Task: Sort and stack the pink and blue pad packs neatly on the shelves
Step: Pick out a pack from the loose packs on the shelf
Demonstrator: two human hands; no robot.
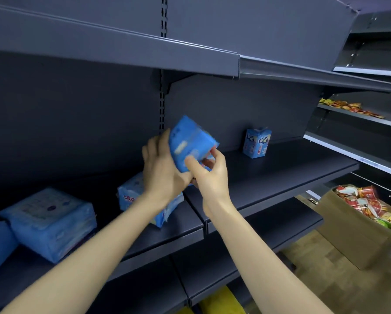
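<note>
While blurred by motion, a blue pad pack (191, 143) is held above the middle shelf (280, 175) at the centre of the frame.
Its print cannot be read, and its lower edge is hidden by both hands. It is gripped from the left by the left hand (160, 168) and pinched at the lower right by the right hand (210, 173). It is tilted, one corner uppermost; its long axis cannot be told. A second blue pack (131, 193) is half hidden behind the left forearm.

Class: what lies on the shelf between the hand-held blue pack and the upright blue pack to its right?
Nothing: in the head view, only bare dark shelf separates the held pack from the upright pack.
</note>
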